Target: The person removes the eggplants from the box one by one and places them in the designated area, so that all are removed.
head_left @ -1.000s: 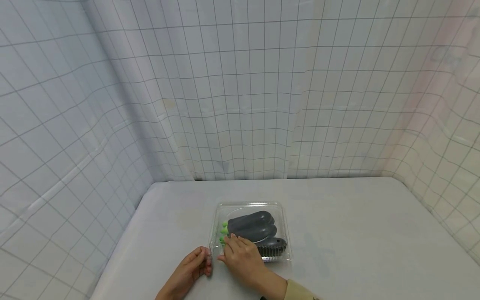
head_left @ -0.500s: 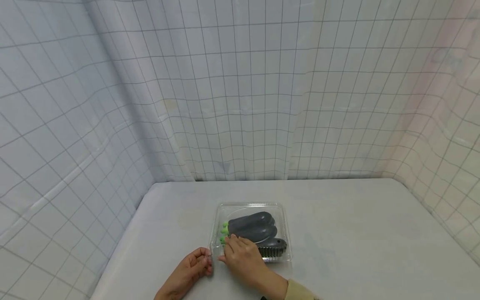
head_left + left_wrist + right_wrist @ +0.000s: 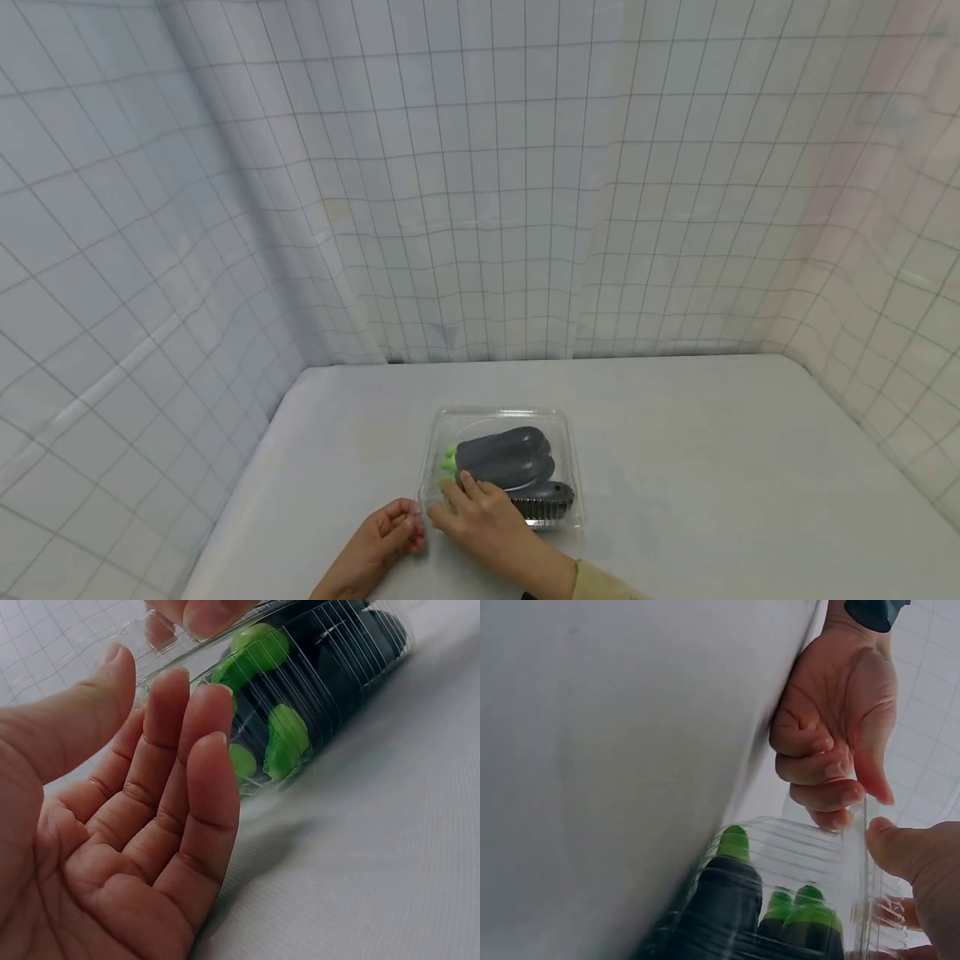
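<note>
A clear plastic clamshell box (image 3: 564, 433) with its lid down lies on the table and holds several dark eggplants (image 3: 498, 454) with green stem ends. At its near left corner my left hand (image 3: 378, 540) pinches the rim between thumb and fingertips; the right wrist view shows this left hand (image 3: 836, 727) at the edge. My right hand (image 3: 487, 529) lies over the near left part of the lid, fingers on top. In the right wrist view its thumb (image 3: 900, 847) touches the rim beside the left fingertips. The right palm hides part of the near eggplant.
A white cloth covers the table (image 3: 712, 467). Behind it and along both sides hang white curtains (image 3: 487, 208) with a dark grid pattern. The right forearm wears a pale yellow sleeve (image 3: 600, 583).
My right hand's thumb and fingers have shifted slightly left along the lid toward the left hand, and the fingers are more spread. The left hand keeps its place at the corner.
</note>
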Demonstrator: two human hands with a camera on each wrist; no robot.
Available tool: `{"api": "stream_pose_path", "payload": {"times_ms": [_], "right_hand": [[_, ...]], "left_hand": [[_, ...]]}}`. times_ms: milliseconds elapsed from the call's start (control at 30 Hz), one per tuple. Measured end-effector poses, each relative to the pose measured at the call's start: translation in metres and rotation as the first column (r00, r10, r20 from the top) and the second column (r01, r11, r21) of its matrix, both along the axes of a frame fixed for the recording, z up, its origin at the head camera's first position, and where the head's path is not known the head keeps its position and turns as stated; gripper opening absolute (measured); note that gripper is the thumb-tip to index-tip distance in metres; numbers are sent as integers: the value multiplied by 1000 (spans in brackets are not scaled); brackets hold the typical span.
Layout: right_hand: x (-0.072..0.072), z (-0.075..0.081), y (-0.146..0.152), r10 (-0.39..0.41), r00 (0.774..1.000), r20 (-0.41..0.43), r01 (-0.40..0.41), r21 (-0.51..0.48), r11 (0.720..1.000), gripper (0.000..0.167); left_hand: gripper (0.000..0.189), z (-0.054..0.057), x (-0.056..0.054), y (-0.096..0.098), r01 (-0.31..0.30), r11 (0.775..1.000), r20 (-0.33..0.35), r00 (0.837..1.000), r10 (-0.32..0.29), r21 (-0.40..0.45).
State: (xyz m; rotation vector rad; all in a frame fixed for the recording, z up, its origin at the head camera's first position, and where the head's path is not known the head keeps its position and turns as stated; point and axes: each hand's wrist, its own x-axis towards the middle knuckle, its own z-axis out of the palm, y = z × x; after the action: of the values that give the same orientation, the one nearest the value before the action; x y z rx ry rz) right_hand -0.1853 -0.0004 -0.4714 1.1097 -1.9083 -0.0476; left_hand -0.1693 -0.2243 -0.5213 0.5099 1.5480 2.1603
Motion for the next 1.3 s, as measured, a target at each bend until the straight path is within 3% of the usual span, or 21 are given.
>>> {"api": "stream_pose_path", "payload": {"times_ms": [100,333,600,967,1300], "right_hand": [[1,1,0,10,1000,14,-10,-2,1000,2],[2,-2,1,16,995,97,-14,-22,1000,2],[0,1,-1,24,983,179,-10,-80,997,23],[0,5,-5,-7,957,291,38,-103,994,19],[1,3,-8,-30,981,192,45,-76,996,25]], "left_hand": [[11,0,0,0,-13,1000,9,1000,13,-16],[11,0,0,2,-49,997,33,998,51,-57],[11,0,0,4,-97,994,32,995,98,-54],[13,1,2,3,-111,992,16,994,112,-62],[15,3,1,5,-131,987,41,990,135,-91]]}}
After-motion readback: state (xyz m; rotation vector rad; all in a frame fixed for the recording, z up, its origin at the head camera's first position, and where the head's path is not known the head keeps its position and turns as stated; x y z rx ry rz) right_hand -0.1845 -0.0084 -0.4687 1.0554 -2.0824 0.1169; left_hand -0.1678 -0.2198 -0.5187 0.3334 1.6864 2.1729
